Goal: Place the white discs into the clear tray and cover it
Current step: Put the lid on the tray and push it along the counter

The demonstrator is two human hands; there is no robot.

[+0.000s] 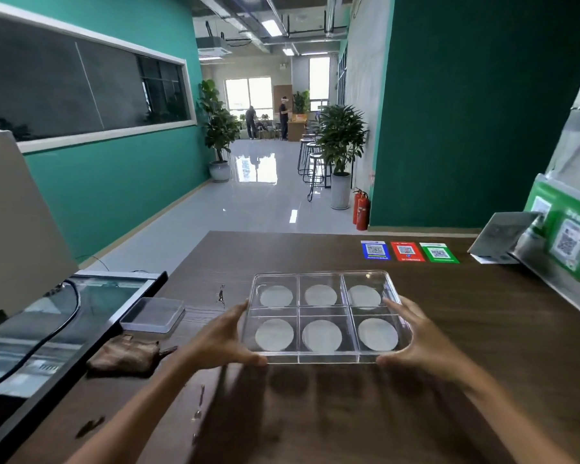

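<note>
1. One dark wood bench [466, 380] fills the lower frame; everything below sits on it or beside it.
2. One grey slanted panel [17, 222] at far left, and one glass-topped case [91, 296] beside the bench's left edge with one black cable [57, 333] over it.
3. One clear tray [325, 313] at bench centre, six compartments in two rows of three. We can't tell if a lid is on it or if it's lifted off the bench.
4. Two hands on the tray: left hand [223, 341] grips the left side, thumb at the near-left corner, fingers up along the left wall; right hand [412, 341] grips the right side, thumb at the near-right corner, fingers along the right wall. Both grips closed on the tray.
5. One shallow clear rectangular piece [153, 314], possibly a lid, left of the tray, apart from it.
6. One brown crumpled cloth [124, 358] near the left forearm, just in front of the clear piece.
7. Six white discs [322, 336], one per compartment, lying flat.
8. Three QR stickers at the far bench edge, side by side: blue [375, 251], red [407, 251], green [438, 252].
9. One green QR stand [566, 239] at the right, blurred.
</note>
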